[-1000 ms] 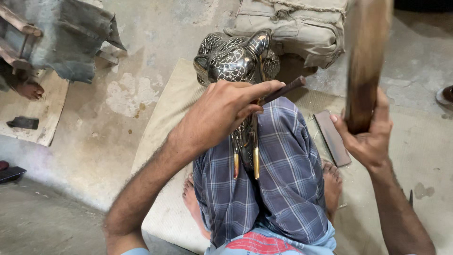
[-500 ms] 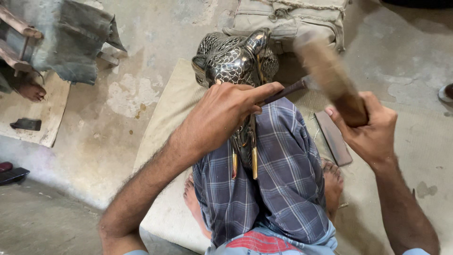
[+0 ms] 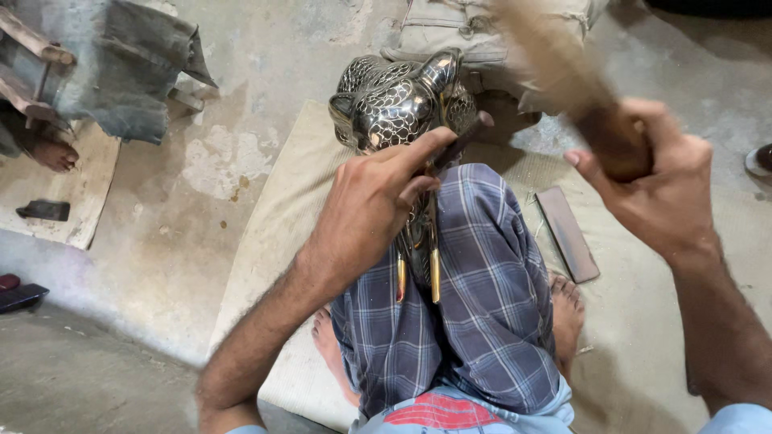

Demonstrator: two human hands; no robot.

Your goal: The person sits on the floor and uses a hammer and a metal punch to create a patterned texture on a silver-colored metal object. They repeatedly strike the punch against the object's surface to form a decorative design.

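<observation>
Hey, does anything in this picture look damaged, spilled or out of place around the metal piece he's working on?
Only the floor: a pale patch left of the patterned metal figure looks chipped or worn. Nothing looks spilled; the flat dark bar lies loose on the mat.

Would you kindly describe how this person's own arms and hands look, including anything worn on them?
Both forearms are bare and hairy. The left hand and right hand wear no gloves, rings or watch that I can see. A light blue sleeve edge shows at the right elbow.
</observation>
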